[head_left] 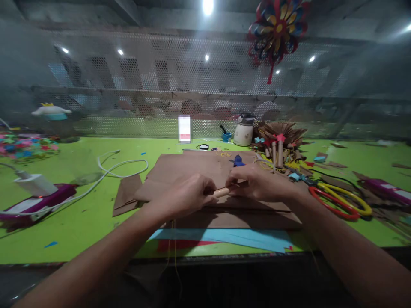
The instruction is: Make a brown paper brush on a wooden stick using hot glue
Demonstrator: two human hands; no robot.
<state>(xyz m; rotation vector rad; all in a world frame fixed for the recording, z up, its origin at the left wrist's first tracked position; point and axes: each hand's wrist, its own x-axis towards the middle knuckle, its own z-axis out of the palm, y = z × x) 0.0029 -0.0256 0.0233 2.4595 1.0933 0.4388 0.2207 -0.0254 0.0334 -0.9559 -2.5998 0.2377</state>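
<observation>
No writing can be read anywhere. The small tan roll looks smooth and slim — pinched between the fingertips of the left hand and right hand, just above the brown paper on the green worktop. Yellow strings hang below the left hand.

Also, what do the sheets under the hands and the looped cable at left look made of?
Brown sheets: probably kraft paper or thin card, matte, with creases and flat cut edges. Looped cable: likely plastic-sheathed, smooth white, bending in soft curves.
</observation>
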